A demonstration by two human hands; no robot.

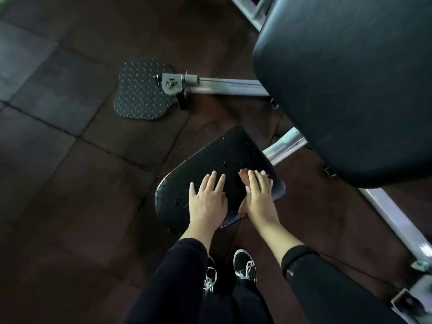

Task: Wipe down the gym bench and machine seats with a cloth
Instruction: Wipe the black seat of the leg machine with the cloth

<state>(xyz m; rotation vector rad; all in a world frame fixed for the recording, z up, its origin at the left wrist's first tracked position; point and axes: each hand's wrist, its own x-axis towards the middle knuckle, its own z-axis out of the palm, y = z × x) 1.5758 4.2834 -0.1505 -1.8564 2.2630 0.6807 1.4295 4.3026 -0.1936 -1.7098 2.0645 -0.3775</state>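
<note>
Cloth (243, 176): reddish-brown, mostly hidden; lies on the right part of the seat, under the right hand, a small fold showing past the fingertips.

Seat (224, 157): black padded machine seat, rounded outline, low in the middle of the view; wet droplets on its surface; worn edge at the near side.

Right hand (259, 195): palm down on the cloth, fingers straight and close together, pressing it flat to the seat.

Left hand (207, 199): palm down on the bare seat just beside the right hand, fingers straight and slightly spread; holds nothing.

Sleeves (301, 263): black, one on each forearm, pushed above the wrists.

Shoes (245, 265): black with white laces, on the floor below the seat's near edge.

Back pad (346, 90): large black padded cushion, upper right, higher than the seat.

Frame (285, 146): grey metal bars running from the seat toward the right and along the right edge.

Footplate (142, 90): dark, diamond-patterned metal, on the floor beyond the seat, fixed to a grey bar.

Floor (58, 148): dark rubber tiles.
</note>
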